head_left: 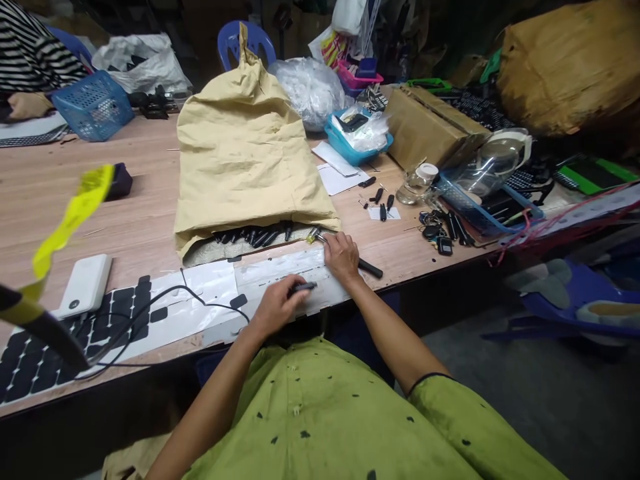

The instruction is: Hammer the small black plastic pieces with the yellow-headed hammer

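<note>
Cluttered wooden desk [140, 220]: before a tan sack [245, 147], our left hand [277, 307] pinches a small dark piece [305, 287] over a white strip [280, 273]; our right hand [343, 257] grips a black-handled tool [371, 269].

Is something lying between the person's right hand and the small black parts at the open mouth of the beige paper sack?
Only a small yellow and silver piece at the fingertips of the right hand lies on that line. Past it, the small black parts lie exposed at the edge of the beige paper sack.
</note>
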A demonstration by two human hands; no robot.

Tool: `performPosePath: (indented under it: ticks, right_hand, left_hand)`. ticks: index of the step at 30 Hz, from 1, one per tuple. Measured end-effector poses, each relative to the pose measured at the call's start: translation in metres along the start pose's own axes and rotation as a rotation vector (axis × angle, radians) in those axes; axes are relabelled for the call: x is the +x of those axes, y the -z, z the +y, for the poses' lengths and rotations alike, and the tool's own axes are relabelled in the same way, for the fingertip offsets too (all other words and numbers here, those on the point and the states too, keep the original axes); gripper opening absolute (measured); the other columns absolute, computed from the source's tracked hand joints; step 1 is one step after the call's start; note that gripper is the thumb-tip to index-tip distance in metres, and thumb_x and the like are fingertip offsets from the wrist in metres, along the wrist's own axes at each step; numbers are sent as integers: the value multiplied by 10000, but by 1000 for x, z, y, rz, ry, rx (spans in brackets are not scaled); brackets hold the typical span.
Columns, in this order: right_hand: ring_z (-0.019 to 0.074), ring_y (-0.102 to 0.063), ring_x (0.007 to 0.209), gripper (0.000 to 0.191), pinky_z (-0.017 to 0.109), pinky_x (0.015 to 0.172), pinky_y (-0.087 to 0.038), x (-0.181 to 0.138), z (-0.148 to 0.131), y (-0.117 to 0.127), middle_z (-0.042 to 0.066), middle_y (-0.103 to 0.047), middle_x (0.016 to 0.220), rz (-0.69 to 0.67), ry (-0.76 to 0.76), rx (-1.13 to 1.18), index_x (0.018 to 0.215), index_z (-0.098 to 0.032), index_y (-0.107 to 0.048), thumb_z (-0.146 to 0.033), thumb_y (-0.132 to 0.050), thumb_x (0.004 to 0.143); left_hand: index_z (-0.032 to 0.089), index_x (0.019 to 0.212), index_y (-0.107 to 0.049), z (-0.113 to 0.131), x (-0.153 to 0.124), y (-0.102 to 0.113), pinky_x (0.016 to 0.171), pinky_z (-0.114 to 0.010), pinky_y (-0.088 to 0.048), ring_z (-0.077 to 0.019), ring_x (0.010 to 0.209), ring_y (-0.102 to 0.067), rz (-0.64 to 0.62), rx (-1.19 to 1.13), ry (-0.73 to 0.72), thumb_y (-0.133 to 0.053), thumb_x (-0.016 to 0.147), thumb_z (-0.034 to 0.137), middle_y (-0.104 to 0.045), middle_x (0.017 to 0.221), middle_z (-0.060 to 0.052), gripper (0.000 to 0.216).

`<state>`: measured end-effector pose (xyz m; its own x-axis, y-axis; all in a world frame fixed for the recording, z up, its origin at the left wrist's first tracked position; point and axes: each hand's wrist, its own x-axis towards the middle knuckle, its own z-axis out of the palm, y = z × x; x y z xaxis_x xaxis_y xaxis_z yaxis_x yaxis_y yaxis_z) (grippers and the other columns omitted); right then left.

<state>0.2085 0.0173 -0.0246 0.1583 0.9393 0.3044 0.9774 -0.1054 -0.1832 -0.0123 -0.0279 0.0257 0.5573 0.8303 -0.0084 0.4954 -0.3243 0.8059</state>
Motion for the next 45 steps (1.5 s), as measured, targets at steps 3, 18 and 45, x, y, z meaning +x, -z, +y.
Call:
performPosePath:
  ticks: [3,18,45]
  right_hand:
    - [268,-475,986,310,338,775,-337,0,-2,0,111,-612,1037,-10,-9,-1,1194,-234,-702,-223,-480,978]
    - [272,-483,987,303,345,769,-352,-2,-6,-1,124,-613,1033,-2,4,46,1166,-222,-708,-197,-483,964]
    - [247,-567,964,323,328,795,-439,-9,-8,14,94,-660,1014,-33,-13,159,1196,-263,-723,-192,-513,960]
  left_hand:
    - [251,1057,-695,17,-37,-14,730,-287,-501,-200,799,-677,-267,91,-16,-586,940,385,-742,902,-19,208]
    - [259,1066,-703,3,28,-1,659,-302,-484,-230,774,-674,90,425,143,-614,924,446,-718,800,-26,251]
    - [274,948,-749,-60,44,-4,861,-374,-478,-253,935,-594,353,333,118,-705,858,301,-667,899,-37,105]
